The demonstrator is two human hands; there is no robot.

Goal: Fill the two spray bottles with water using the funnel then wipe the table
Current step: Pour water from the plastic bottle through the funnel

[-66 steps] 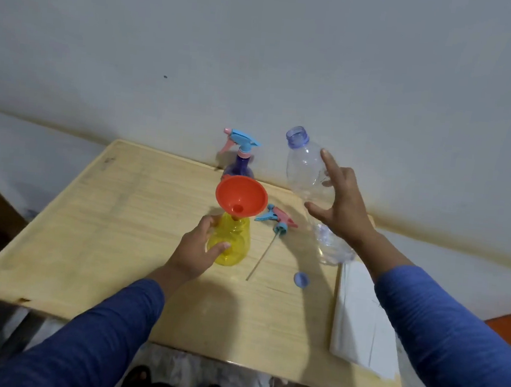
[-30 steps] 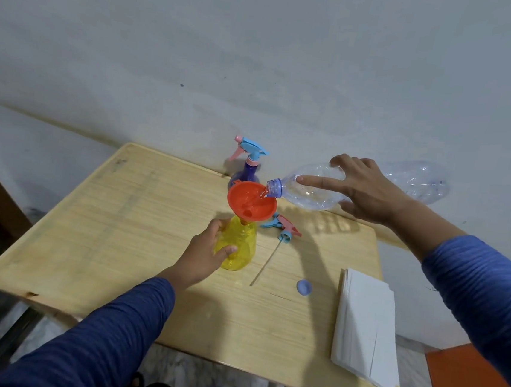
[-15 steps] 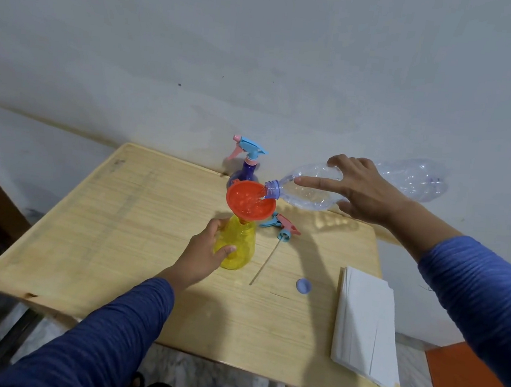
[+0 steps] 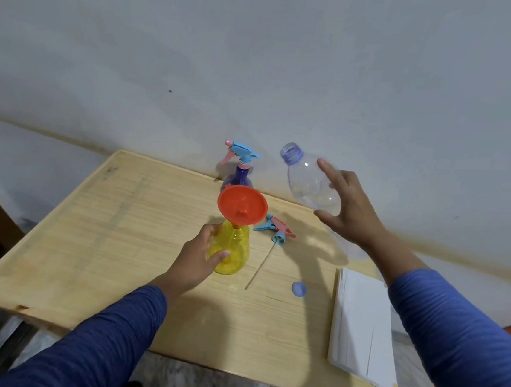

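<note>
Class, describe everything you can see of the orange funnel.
The orange funnel looks like smooth plastic: a wide round cone narrowing to a short spout. It stands upright, spout pushed into the open neck of the yellow spray bottle, which the left hand grips on the wooden table. No hand touches the funnel.

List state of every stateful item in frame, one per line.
Yellow plastic spray bottle: upright, sprayer off, funnel in neck, gripped by left hand.
Orange plastic funnel: seated in it.
Clear plastic water bottle: uncapped, tilted mouth-up, held by right hand.
Purple spray bottle: upright, sprayer on.
Loose trigger sprayer: lying on table.
Blue cap: off, on table.
</note>
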